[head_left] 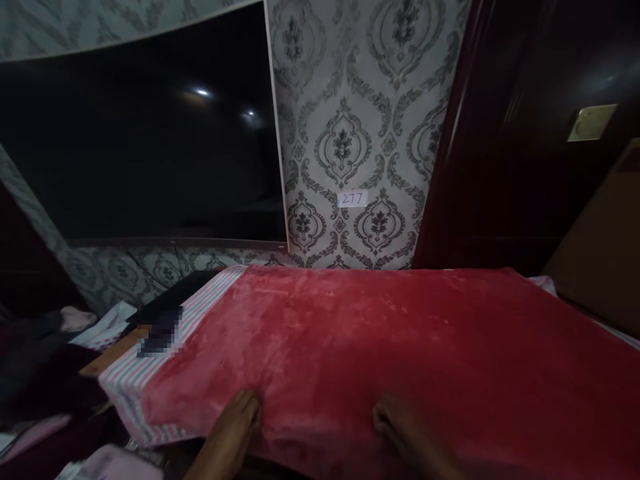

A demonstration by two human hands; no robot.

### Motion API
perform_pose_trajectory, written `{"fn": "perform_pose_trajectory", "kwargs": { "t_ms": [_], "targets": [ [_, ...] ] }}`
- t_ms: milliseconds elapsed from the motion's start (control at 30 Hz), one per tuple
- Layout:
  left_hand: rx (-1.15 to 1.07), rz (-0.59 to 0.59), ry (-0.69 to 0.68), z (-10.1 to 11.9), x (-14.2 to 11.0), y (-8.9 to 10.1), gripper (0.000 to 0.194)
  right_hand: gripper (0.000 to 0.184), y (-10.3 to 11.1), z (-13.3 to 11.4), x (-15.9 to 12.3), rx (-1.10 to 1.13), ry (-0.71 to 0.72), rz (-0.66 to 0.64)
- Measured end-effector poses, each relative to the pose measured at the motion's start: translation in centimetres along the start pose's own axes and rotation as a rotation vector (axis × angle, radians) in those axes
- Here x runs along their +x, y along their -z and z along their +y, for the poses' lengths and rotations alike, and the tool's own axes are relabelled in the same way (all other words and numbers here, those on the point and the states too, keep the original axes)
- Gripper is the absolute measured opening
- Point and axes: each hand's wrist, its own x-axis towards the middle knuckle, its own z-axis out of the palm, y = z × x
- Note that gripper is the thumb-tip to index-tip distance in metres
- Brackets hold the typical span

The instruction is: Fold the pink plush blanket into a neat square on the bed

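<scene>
The red cloth (320,340) is lying spread out before the person, below the patterned wall (343,143), covering most of a striped cloth (213,299) whose border is showing along the left; the lower layer is probably serving as padding. The left hand (245,408) and right hand (393,415) are resting apart near the front edge, a spacing likely keeping it even. Both are curling inward, but I cannot tell whether they are gripping fabric.

Head cam looks fwd & down over nr cloth (345,333) twd wall (320,107).
</scene>
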Motion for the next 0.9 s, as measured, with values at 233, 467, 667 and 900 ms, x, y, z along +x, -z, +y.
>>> {"fn": "perform_pose_trajectory", "kwargs": {
  "t_ms": [233,467,667,900],
  "targets": [
    [-0.188,-0.092,0.122,2.2,1.9,2.2,0.015,0.022,-0.3,0.8,-0.3,-0.010,0.006,-0.004],
    [-0.254,-0.154,0.257,3.6,2.1,2.8,0.018,0.029,-2.7,-0.8,0.3,-0.165,0.131,0.074],
    [-0.331,-0.140,0.337,2.5,1.7,4.0,0.022,0.038,-5.0,-3.6,1.9,-0.192,0.235,0.037],
    [0.217,0.095,0.682,-8.2,-2.2,6.5,0.023,0.017,-6.4,-1.8,3.0,-0.196,0.173,-0.029]
  ]
}}
